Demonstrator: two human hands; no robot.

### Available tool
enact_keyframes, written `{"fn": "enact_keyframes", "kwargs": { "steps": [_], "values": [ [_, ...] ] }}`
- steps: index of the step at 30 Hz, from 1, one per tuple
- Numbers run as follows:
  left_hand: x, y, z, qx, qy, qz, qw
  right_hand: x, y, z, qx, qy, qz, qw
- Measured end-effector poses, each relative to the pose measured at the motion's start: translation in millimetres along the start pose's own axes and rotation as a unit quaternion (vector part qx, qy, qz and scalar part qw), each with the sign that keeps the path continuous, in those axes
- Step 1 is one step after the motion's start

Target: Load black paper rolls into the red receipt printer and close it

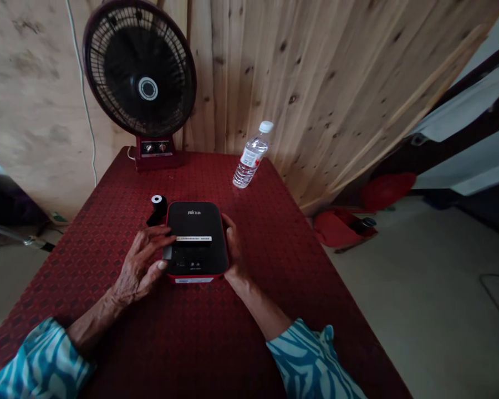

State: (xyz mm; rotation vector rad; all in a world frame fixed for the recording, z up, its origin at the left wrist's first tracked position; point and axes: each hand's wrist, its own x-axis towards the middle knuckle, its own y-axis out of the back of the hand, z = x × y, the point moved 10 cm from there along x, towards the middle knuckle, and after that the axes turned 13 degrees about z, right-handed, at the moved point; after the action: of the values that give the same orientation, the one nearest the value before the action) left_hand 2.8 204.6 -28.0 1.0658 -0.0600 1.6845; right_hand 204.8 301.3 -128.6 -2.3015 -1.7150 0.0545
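Note:
A flat black device with a red rim [195, 221] lies on the table, its top bearing white lettering, a white label strip [194, 239] and small symbols near the front. My left hand [141, 263] rests at its left edge, fingers stretched out and fingertips touching the top by the strip's left end. The left thumb lies near the front left corner. Along the right side, my right hand [233, 249] is curled against the device, steadying it; some of its fingers are hidden. Just behind my left hand stands a small black roll with a white core [157, 201].
The table [258, 327] has a dark red patterned cover. A fan [141, 83] stands at the back left, by the wooden wall. A clear water bottle [251, 158] stands at the back right. Red items [341, 228] sit beyond the table's right edge.

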Motion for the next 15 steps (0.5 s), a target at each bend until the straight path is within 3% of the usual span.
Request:
{"fn": "enact_keyframes", "kwargs": {
  "steps": [2,4,7,10,15],
  "values": [
    [1.1,7.6,-16.2,-0.044,0.106,0.052,0.992,0.9,-0.6,2.8,-0.008,-0.001,-0.001,1.000],
    [-0.8,12.6,-34.8,-0.097,0.224,0.101,0.964,1.4,-0.6,2.9,-0.007,-0.001,-0.003,1.000],
    [-7.4,0.0,-51.7,-0.171,0.364,0.078,0.912,1.2,-0.6,6.3,0.012,-0.028,-0.006,1.000],
    [-15.7,-19.2,-56.3,-0.230,0.440,0.011,0.868,0.4,-0.8,9.0,0.023,-0.052,-0.005,0.998],
    [-25.6,-29.2,-68.5,-0.295,0.478,0.016,0.827,-0.7,2.7,11.3,0.029,-0.078,0.012,0.996]
  ]
}}
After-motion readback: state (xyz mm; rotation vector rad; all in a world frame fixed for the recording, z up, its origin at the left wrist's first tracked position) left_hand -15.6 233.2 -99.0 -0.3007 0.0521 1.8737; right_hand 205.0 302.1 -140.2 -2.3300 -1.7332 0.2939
